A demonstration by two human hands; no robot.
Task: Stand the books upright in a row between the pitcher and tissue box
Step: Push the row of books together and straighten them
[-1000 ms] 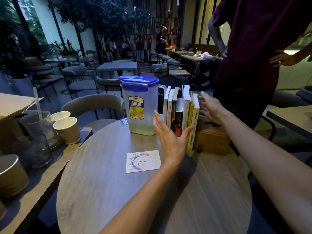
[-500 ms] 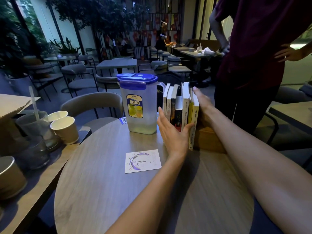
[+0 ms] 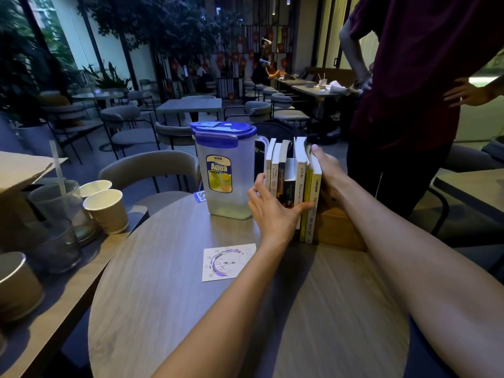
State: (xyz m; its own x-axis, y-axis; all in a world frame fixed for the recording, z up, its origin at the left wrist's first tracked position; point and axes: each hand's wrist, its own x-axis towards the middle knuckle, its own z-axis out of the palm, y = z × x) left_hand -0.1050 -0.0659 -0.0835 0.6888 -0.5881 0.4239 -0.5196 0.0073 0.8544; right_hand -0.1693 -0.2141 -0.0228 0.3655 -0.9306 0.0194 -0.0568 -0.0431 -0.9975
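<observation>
Several books (image 3: 293, 184) stand upright in a row on the round wooden table (image 3: 191, 309). Left of them is a clear pitcher (image 3: 225, 173) with a blue lid and a yellow Aqua label. On their right sits a wooden tissue box (image 3: 338, 230), partly hidden by my right forearm. My left hand (image 3: 272, 208) lies against the books' spines, fingers by the left end and thumb across to the yellow book. My right hand (image 3: 326, 170) is flat against the right side of the rightmost yellow book, above the box.
A white printed card (image 3: 228, 261) lies on the table in front of the pitcher. Paper cups (image 3: 106, 210) and glasses (image 3: 58, 205) crowd the side table at left. A person in a dark red shirt (image 3: 409, 77) stands right behind the table. Chairs stand beyond.
My right hand has closed in from open air onto the right side of the book row. My left hand has moved forward and now spans the spines. The books stand tighter together.
</observation>
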